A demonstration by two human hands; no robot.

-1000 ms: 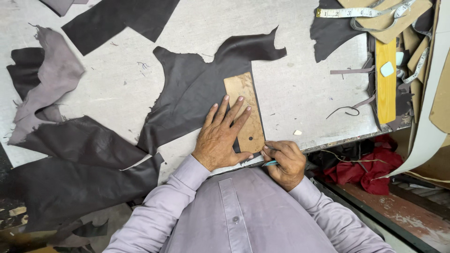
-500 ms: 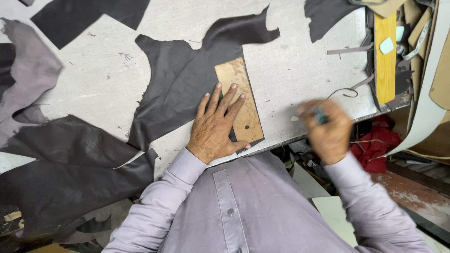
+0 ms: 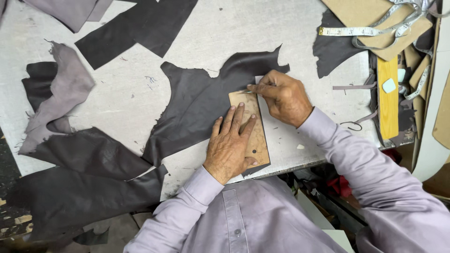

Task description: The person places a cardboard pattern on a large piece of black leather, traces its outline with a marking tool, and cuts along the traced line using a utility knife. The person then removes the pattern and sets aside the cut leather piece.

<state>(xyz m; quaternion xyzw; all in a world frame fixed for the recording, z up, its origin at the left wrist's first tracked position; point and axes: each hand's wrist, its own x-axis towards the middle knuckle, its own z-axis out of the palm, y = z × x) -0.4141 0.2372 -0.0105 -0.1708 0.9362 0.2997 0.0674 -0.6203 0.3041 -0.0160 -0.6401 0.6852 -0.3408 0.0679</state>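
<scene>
My left hand (image 3: 230, 145) lies flat, fingers spread, on a tan cardboard pattern (image 3: 257, 146) and presses it onto a dark leather piece (image 3: 197, 105) on the grey worktable (image 3: 225, 37). My right hand (image 3: 281, 96) sits at the pattern's far edge, fingers pinched on a thin tool (image 3: 251, 91) whose tip touches the top corner of the pattern. Most of the tool is hidden inside the fist.
More dark and grey leather scraps (image 3: 70, 154) lie at the left and along the back. At the right are a measuring tape (image 3: 365, 30), tan card sheets (image 3: 375, 14), a yellow wooden strip (image 3: 388, 98) and a loose leather piece (image 3: 335, 49). The table's near edge runs by my chest.
My right hand has gone from the pattern's near right corner, out past the table edge, then up to the pattern's far top edge. My left hand stayed pressed on the pattern.
</scene>
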